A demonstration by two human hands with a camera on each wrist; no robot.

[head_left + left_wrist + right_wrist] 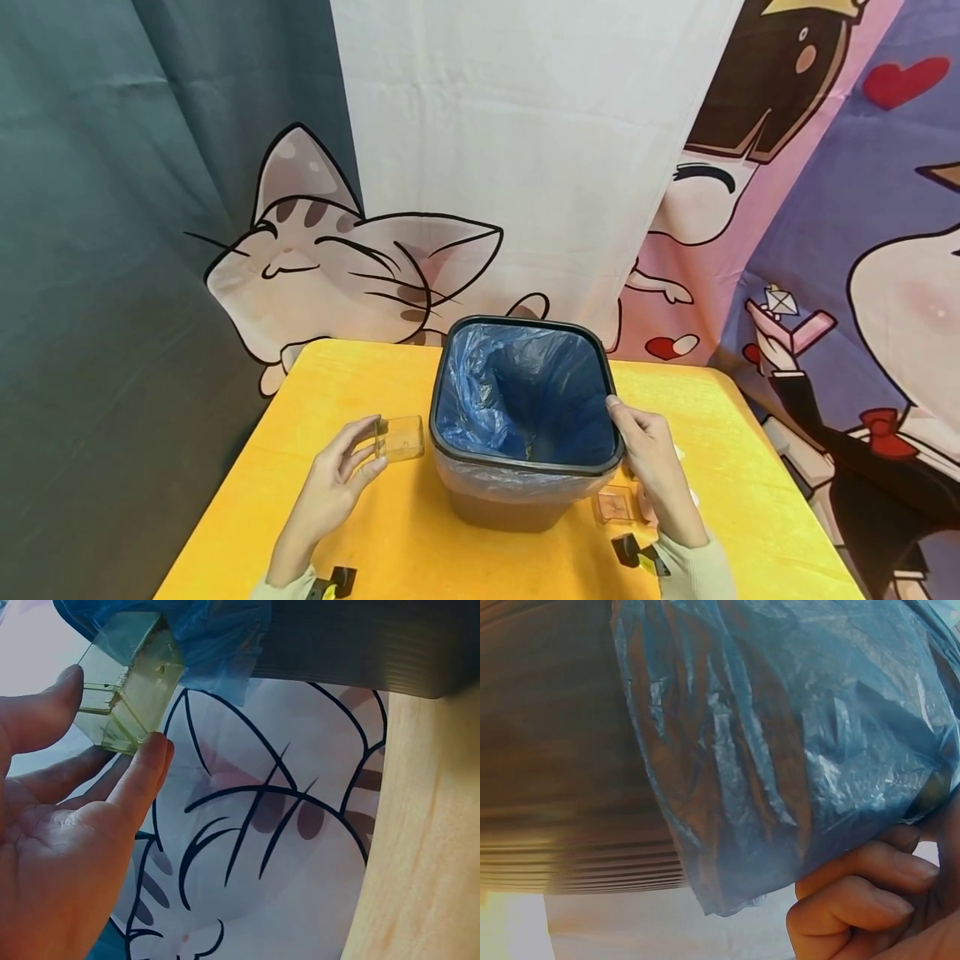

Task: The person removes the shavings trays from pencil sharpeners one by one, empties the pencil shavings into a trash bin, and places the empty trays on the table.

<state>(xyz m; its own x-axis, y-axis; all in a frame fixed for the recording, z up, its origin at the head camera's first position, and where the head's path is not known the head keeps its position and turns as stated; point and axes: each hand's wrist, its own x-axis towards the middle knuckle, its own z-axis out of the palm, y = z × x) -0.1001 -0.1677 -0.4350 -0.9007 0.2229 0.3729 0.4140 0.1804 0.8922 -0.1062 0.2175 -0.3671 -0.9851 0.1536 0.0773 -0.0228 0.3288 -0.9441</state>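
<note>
Near the left side of a trash bin (510,512), my left hand (330,483) pinches a small clear plastic box (405,440) between thumb and fingers. The left wrist view shows this box (139,686) tilted, with greenish edges. A blue plastic bag (480,392) lines the bin and folds down over its outside under a black rim. My right hand (654,462) grips the rim at the right, thumb on top. In the right wrist view its other fingers (847,907) are curled by the bag's overhanging edge (735,825). Small yellowish bits lie deep in the bag.
The bin stands on a yellow table (367,550). Right of it lies a small orange-tinted clear box (615,505), with other small things partly hidden behind my right forearm. A cartoon-printed curtain (525,150) hangs behind the table.
</note>
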